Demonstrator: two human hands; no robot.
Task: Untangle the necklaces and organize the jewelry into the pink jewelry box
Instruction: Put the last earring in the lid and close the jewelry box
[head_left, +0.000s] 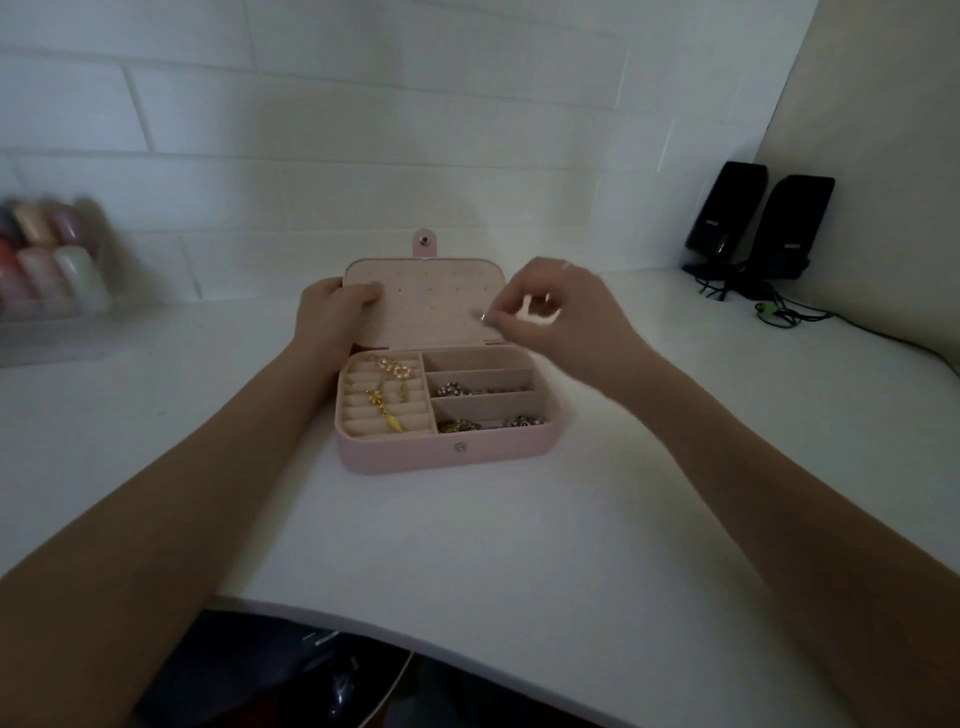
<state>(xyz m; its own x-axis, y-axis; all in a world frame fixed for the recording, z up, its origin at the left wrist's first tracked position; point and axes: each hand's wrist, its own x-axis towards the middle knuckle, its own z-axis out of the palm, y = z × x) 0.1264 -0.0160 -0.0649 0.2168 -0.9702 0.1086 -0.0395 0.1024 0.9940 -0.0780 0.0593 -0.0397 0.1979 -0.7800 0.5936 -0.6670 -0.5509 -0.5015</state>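
The pink jewelry box (415, 457) lies open on the white desk, its lid (426, 301) standing up at the back. My left hand (327, 317) grips the lid's left edge, thumb on the dotted inner panel. My right hand (566, 317) hovers in front of the lid's right side, thumb and finger pinched on a tiny silvery earring (483, 316) close to the panel. Gold pieces (387, 395) lie across the ring rolls on the left. Tangled chains fill the middle right compartment (467, 388) and the front right compartment (488, 423). The back right compartment looks empty.
Two black speakers (758, 223) with cables (779, 312) stand at the back right corner. A clear case of coloured bottles (47, 260) sits at the far left against the tiled wall. The desk's front edge (415, 639) curves just below my forearms.
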